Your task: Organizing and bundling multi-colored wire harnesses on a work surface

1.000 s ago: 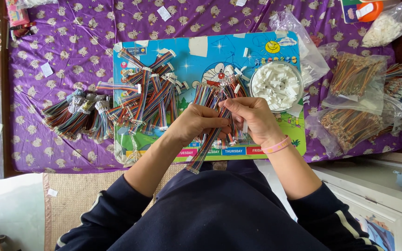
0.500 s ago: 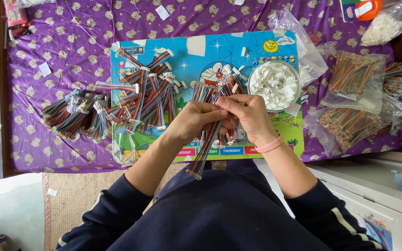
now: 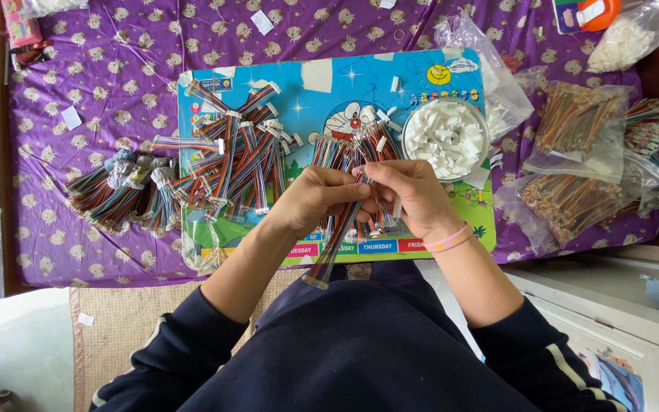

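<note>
Hands meet over a blue cartoon board (image 3: 421,65) on a table draped in a purple patterned cloth (image 3: 116,69). The left hand (image 3: 310,200) and the right hand (image 3: 409,194) both pinch a strip of striped, many-coloured ribbon cable (image 3: 339,236), fingers closed on its upper end, while its lower end hangs past the board's near edge toward the person's dark blue top (image 3: 375,343). A pink band (image 3: 450,239) circles the right wrist. Just behind the hands lies a loose pile of similar cables (image 3: 352,149); another heap (image 3: 234,156) sits to the left, with tied bundles (image 3: 120,191) beyond it on the cloth. A round bowl of white plastic connectors (image 3: 445,137) stands just right of the hands. Clear bags of cables (image 3: 581,152) lie farther right.
</note>
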